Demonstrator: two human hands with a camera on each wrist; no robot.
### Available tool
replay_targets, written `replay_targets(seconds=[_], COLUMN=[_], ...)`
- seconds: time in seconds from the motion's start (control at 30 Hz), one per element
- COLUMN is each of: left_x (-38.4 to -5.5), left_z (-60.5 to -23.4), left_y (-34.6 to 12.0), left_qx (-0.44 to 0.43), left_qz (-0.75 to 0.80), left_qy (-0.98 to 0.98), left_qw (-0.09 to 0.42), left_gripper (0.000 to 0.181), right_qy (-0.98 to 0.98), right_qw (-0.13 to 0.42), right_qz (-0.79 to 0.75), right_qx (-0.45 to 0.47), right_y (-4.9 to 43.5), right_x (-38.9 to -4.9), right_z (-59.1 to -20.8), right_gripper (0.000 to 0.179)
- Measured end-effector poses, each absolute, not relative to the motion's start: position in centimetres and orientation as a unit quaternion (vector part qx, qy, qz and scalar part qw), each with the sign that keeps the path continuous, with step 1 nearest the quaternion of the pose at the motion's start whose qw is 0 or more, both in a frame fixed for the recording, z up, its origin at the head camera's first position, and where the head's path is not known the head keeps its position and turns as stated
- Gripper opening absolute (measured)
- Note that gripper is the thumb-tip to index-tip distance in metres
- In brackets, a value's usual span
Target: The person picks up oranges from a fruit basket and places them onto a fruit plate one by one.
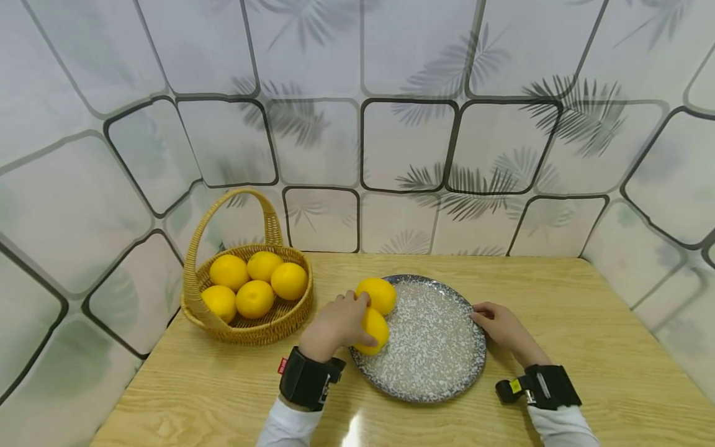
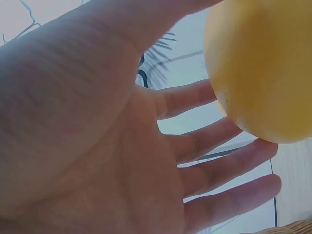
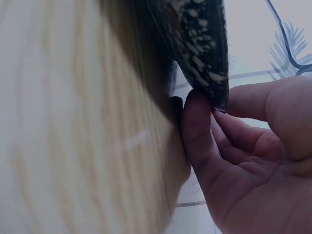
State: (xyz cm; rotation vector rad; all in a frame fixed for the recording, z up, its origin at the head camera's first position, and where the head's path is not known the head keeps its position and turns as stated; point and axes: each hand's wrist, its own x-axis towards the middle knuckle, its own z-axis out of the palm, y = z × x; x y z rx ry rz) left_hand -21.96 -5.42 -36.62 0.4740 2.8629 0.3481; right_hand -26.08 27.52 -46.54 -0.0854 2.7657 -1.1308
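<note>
One orange (image 1: pixel 377 335) is clasped by fingers of the left hand (image 1: pixel 341 321); gentle settling is advised, the plate (image 1: pixel 430 347) pinched by those of the right hand (image 1: pixel 501 326).

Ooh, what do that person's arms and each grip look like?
White sleeves end near black wristbands, each with a small black gadget sticking out. A red tag shows by the left one, a yellow label on the right. Left grip and right grip are bare.
</note>
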Motion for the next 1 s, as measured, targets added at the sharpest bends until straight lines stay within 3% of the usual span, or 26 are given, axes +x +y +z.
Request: replay_targets(seconds=[1.0], left_x=[-22.05], left_z=[-36.45], left_y=[-5.43], left_qx=[0.154], left_qz=[0.132], left_qy=[0.972], left_qw=[0.121], left_gripper=[0.08], right_qy=[0.919], right_qw=[0.084], right_qz=[-0.384], right_qx=[-0.03], right_y=[27.63], right_x=[-26.25], right_z=[-46.63], right_gripper=[0.048])
